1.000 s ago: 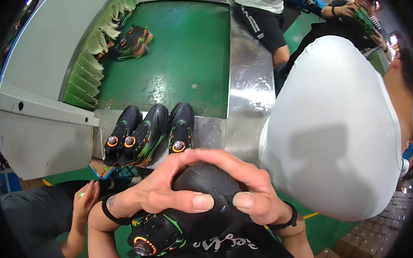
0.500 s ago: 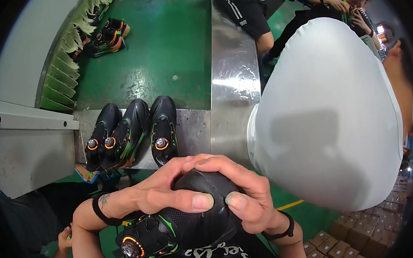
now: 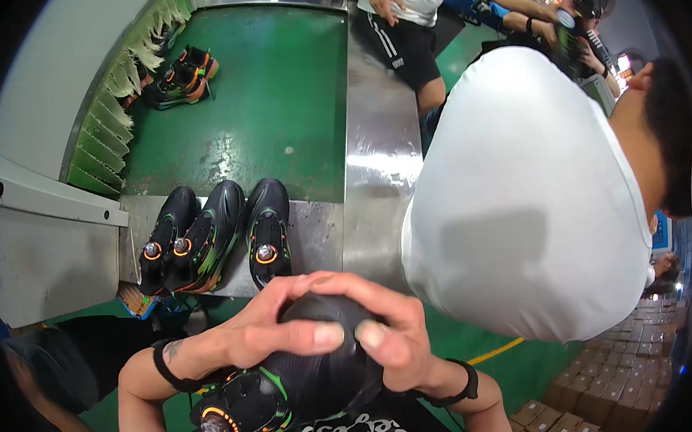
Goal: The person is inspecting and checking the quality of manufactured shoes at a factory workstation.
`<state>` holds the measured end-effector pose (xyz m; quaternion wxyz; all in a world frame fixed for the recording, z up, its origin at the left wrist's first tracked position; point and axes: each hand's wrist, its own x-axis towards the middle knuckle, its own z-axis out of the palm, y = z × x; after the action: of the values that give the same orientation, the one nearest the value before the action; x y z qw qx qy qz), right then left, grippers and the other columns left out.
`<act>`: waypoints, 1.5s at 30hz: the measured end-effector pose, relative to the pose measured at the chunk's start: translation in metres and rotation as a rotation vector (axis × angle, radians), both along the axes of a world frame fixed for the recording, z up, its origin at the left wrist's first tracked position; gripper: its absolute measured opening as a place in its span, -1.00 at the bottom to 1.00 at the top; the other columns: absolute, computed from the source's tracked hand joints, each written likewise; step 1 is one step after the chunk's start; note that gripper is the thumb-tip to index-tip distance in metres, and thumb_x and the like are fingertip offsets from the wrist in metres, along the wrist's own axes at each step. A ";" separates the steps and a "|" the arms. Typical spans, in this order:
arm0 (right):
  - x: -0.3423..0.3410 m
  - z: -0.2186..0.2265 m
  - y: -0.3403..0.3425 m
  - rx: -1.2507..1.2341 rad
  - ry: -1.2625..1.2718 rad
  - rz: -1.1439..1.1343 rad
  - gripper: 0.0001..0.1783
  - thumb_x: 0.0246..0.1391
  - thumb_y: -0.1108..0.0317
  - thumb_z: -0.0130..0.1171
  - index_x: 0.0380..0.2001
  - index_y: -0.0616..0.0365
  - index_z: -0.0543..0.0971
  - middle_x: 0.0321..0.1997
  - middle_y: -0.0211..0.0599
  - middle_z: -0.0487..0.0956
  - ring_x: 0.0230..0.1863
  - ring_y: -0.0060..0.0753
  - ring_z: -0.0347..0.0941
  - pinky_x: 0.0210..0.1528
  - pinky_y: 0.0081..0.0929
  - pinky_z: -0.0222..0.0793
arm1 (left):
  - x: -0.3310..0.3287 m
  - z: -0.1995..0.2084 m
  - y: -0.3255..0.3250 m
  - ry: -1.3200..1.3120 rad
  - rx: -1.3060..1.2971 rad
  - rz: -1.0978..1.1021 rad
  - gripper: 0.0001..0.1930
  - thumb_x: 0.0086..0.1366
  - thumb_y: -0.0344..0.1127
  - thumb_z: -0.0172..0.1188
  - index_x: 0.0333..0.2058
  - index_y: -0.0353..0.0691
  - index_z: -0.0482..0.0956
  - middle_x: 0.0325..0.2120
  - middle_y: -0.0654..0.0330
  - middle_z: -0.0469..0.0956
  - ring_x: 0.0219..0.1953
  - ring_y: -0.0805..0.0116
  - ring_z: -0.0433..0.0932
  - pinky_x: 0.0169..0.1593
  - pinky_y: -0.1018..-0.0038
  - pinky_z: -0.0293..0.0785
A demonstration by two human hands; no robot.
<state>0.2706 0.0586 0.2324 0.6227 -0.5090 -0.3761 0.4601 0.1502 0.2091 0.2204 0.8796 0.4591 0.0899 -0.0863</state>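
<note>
A black sneaker (image 3: 327,377) with green trim and an orange-ringed dial is close to my body, its toe between my hands. My left hand (image 3: 277,329) and my right hand (image 3: 395,327) wrap around the toe from both sides. Both thumbs press on top of it, nearly tip to tip, and the fingers meet over the far end. Much of the toe's outer rim is hidden behind the fingers. Just beyond my hands, a matching shoe (image 3: 269,228) stands on the metal ledge (image 3: 315,229). Left of it, two more, a shoe (image 3: 215,234) and its neighbour (image 3: 171,237), stand side by side.
Beyond the ledge lies a green surface (image 3: 270,103), with several shoes (image 3: 186,76) near a bristle curtain (image 3: 106,127). A person in a white shirt (image 3: 518,207) takes up the right side. Cardboard boxes (image 3: 605,382) fill the lower right. Other people are at the far right and lower left.
My view has shifted slightly, so the ledge and its shoes appear lower. Both hands keep their grip on the sneaker's toe. The person in white has moved a little.
</note>
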 end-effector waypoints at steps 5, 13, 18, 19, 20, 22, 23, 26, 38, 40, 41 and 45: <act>0.000 0.009 0.002 0.030 0.084 0.105 -0.42 0.10 0.24 -0.01 0.13 0.41 0.39 0.17 0.02 0.43 0.22 -0.13 0.34 0.28 -0.27 0.16 | -0.008 0.010 0.001 -0.098 0.068 0.017 -0.47 0.16 -0.19 0.25 0.03 -0.40 0.41 -0.15 0.21 0.50 -0.07 0.45 0.43 0.05 0.49 0.32; -0.002 0.012 0.005 0.084 -0.013 0.066 -0.49 0.05 0.33 0.00 0.03 0.48 0.45 0.08 0.13 0.48 0.13 -0.01 0.42 0.21 -0.19 0.26 | -0.013 0.012 0.001 -0.097 0.038 0.037 -0.51 0.15 -0.18 0.31 -0.04 -0.38 0.45 -0.19 0.20 0.51 -0.11 0.47 0.46 0.00 0.52 0.35; -0.003 0.002 0.011 0.256 -0.172 0.055 -0.51 0.02 0.35 0.00 -0.01 0.49 0.47 0.02 0.14 0.52 0.05 -0.02 0.49 0.16 -0.21 0.31 | -0.015 0.003 0.000 -0.151 0.167 0.055 -0.51 0.13 -0.15 0.33 -0.06 -0.35 0.46 -0.22 0.24 0.49 -0.13 0.50 0.44 -0.03 0.54 0.34; -0.002 0.001 0.013 0.160 -0.116 0.050 -0.50 0.03 0.35 -0.01 0.00 0.48 0.47 0.03 0.11 0.52 0.07 -0.05 0.48 0.17 -0.23 0.31 | -0.015 0.003 0.002 -0.064 0.080 0.060 -0.50 0.12 -0.16 0.33 -0.05 -0.35 0.45 -0.21 0.24 0.48 -0.13 0.50 0.44 -0.02 0.54 0.34; -0.002 0.001 0.015 0.066 -0.045 0.033 -0.50 0.03 0.35 -0.01 0.01 0.47 0.47 0.04 0.09 0.52 0.08 -0.08 0.47 0.18 -0.26 0.30 | -0.015 0.003 0.005 0.047 0.006 0.046 -0.49 0.11 -0.16 0.33 -0.04 -0.34 0.45 -0.20 0.24 0.48 -0.12 0.50 0.44 -0.01 0.54 0.33; -0.002 0.002 0.017 0.011 0.114 0.043 -0.47 0.04 0.33 -0.02 0.06 0.44 0.46 0.10 0.05 0.50 0.16 -0.12 0.41 0.24 -0.28 0.23 | -0.014 0.006 0.010 0.072 -0.024 0.074 -0.45 0.10 -0.19 0.31 0.02 -0.35 0.41 -0.18 0.23 0.48 -0.11 0.47 0.44 0.01 0.54 0.33; -0.002 0.004 0.018 0.033 0.120 0.058 -0.46 0.04 0.33 -0.03 0.07 0.43 0.45 0.14 0.04 0.47 0.20 -0.13 0.37 0.27 -0.27 0.18 | -0.015 0.008 0.012 0.001 0.010 0.079 -0.42 0.10 -0.18 0.30 0.05 -0.35 0.40 -0.17 0.22 0.48 -0.10 0.45 0.44 0.03 0.52 0.33; -0.001 0.009 0.020 0.060 0.206 0.105 -0.42 0.05 0.30 -0.04 0.12 0.42 0.43 0.22 0.05 0.41 0.27 -0.14 0.29 0.33 -0.25 0.09 | -0.015 0.013 0.016 -0.029 0.028 0.096 -0.34 0.09 -0.17 0.29 0.13 -0.35 0.34 -0.13 0.19 0.48 -0.05 0.40 0.45 0.09 0.48 0.31; 0.011 0.016 0.018 -0.029 0.241 0.134 -0.40 0.06 0.26 0.00 0.12 0.45 0.40 0.24 0.09 0.38 0.26 -0.11 0.30 0.32 -0.24 0.11 | -0.002 0.009 0.019 0.044 -0.030 0.000 -0.19 -0.13 -0.13 0.29 0.12 -0.43 0.32 -0.07 0.08 0.48 -0.03 0.33 0.48 0.06 0.46 0.37; 0.011 0.017 0.019 -0.051 0.259 0.116 -0.39 0.05 0.24 0.02 0.12 0.45 0.41 0.23 0.10 0.38 0.27 -0.09 0.29 0.32 -0.23 0.12 | -0.001 0.011 0.020 0.061 -0.029 0.009 -0.20 -0.12 -0.14 0.29 0.12 -0.42 0.32 -0.07 0.09 0.48 -0.04 0.33 0.48 0.05 0.46 0.38; 0.010 0.017 0.020 -0.042 0.272 0.118 -0.39 0.05 0.24 0.02 0.12 0.45 0.41 0.23 0.10 0.38 0.27 -0.09 0.29 0.32 -0.23 0.12 | 0.000 0.012 0.021 0.072 -0.023 0.013 -0.21 -0.11 -0.15 0.30 0.13 -0.41 0.32 -0.08 0.10 0.48 -0.04 0.34 0.48 0.05 0.46 0.38; 0.012 0.017 0.023 -0.034 0.235 0.126 -0.39 0.07 0.23 0.02 0.12 0.47 0.40 0.22 0.12 0.38 0.26 -0.05 0.30 0.31 -0.22 0.13 | 0.002 0.017 0.022 0.038 -0.055 0.007 -0.24 -0.08 -0.18 0.31 0.12 -0.40 0.32 -0.10 0.10 0.48 -0.05 0.35 0.48 0.03 0.47 0.39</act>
<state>0.2825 0.0817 0.2493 0.6237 -0.4374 -0.3239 0.5610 0.1522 0.2314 0.2369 0.8904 0.4326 0.1057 -0.0943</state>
